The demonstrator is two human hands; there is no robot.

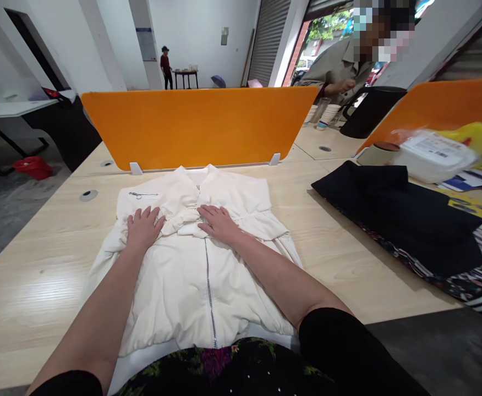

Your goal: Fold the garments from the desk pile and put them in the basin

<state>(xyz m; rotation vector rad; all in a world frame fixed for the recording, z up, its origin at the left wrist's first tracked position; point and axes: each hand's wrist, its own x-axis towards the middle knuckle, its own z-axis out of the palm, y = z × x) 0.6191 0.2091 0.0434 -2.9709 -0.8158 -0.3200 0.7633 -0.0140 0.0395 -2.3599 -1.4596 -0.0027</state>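
In the head view, my white garment point(175, 291) lies spread on the pale wood counter point(38, 264), its collar at the far side and its lower edge near my body. My left hand point(144, 228) rests on the garment's left part, below the small zip, fingers released and spread on the cloth. My right hand point(218, 223) lies palm down by the middle, above the long metal zipper point(209, 286), fingers released too, touching the gathered fabric. Beyond the collar stands an orange divider point(200, 129); a dark folded garment point(401, 214) lies to the right, near a plastic container point(437, 154).
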